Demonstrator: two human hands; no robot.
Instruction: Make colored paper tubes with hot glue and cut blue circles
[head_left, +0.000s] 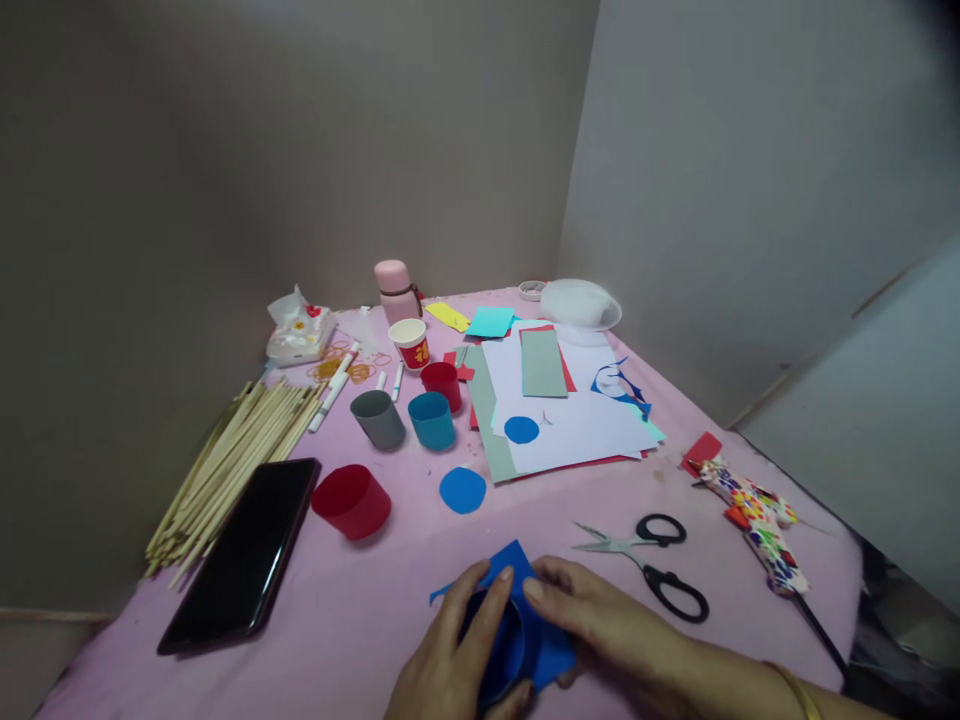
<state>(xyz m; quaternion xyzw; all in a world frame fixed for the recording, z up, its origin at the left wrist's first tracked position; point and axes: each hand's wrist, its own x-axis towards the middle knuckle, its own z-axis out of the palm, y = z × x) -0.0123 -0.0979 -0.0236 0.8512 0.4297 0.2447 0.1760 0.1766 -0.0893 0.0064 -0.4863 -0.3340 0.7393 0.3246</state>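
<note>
At the near edge of the table, my left hand (454, 655) wraps around a dark blue paper ring (513, 655), with fingers over its rim. The ring sits against a piece of blue paper (555, 648). My right hand (592, 610) pinches that paper at its right side, thumb on top. Whether the ring is joined to the paper, I cannot tell. Open-bladed scissors (619, 545) with black handles lie right of my hands. A cut blue paper disc (463, 490) lies just beyond them, and a red paper ring (351, 505) stands to the left.
Bamboo sticks (232, 470) and a phone (244, 555) lie left. Grey (379, 420), teal (432, 422) and small red (442, 385) paper rings stand mid-table near a paper cup (409, 345). Paper sheets (585, 435) spread behind. A patterned glue gun (757, 515) lies right.
</note>
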